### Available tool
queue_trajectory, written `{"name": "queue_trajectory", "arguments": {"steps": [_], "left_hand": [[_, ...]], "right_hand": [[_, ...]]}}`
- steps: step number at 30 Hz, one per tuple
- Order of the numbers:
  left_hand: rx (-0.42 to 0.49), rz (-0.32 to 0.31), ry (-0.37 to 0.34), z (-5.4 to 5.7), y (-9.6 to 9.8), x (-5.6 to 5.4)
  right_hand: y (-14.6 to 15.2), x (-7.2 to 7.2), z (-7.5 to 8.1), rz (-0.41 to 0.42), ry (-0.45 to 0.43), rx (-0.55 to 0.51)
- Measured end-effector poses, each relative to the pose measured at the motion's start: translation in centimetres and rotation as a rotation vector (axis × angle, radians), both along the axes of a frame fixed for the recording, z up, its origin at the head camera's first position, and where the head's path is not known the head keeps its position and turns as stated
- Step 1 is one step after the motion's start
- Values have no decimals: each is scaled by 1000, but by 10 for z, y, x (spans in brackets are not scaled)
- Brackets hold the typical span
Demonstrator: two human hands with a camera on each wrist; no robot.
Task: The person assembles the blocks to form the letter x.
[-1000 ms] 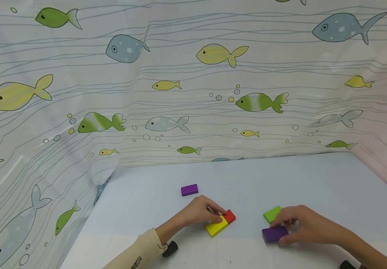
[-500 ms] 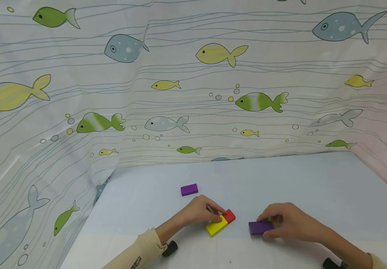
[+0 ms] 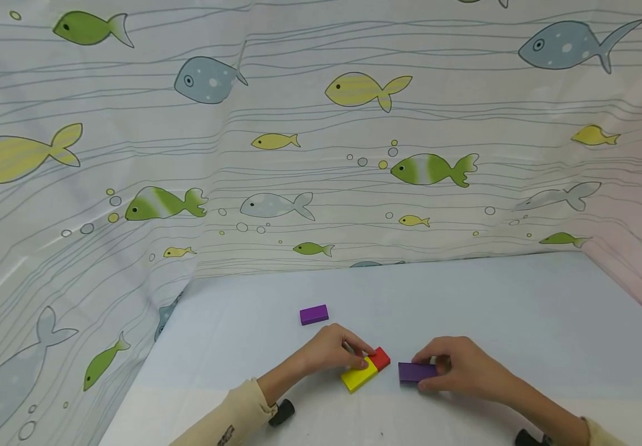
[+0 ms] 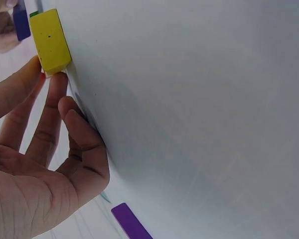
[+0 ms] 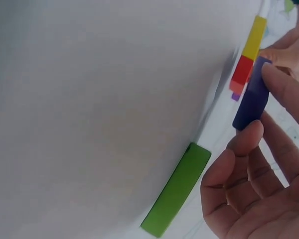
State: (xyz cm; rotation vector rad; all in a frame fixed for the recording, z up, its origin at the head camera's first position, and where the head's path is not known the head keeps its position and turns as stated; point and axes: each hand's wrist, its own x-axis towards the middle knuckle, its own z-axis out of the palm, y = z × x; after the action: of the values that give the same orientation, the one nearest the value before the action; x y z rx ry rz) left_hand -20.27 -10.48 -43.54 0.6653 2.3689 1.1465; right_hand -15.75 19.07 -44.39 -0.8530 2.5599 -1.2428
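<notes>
A yellow block and a red block lie end to end on the table in the head view. My left hand holds them, thumb at the yellow block and a fingertip on the red one. My right hand pinches a dark purple block between thumb and fingers, just right of the red block. In the right wrist view this purple block appears raised off the table. A green block lies below the right hand there; the hand hides it in the head view.
Another purple block lies farther back on the white table, beyond the left hand. A fish-patterned curtain hangs behind the table and along its left side. Dark wrist cameras sit on both wrists.
My right hand has carried the dark purple block leftward from beside the green block to near the red one. The left hand and its two blocks have stayed in place.
</notes>
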Motion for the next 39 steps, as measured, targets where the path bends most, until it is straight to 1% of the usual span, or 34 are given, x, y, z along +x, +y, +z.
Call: {"name": "queue_trajectory", "arguments": {"steps": [6,17,28,33,39], "left_hand": [[-1,-3,1,0,0,0],[-1,-2,3,1,0,1],[-3,0,2,1,0,1],[-6,2,2,2,0,1],[-15,-3,11,2,1,1]], "right_hand": [[-9,1,2,-45,-33,39],[-23,6,8,-120,-30,97],[-32,8,6,-200,-32,142],[-35,9,7,-232,-64,155],[-39,10,7,-247,-98,155]]}}
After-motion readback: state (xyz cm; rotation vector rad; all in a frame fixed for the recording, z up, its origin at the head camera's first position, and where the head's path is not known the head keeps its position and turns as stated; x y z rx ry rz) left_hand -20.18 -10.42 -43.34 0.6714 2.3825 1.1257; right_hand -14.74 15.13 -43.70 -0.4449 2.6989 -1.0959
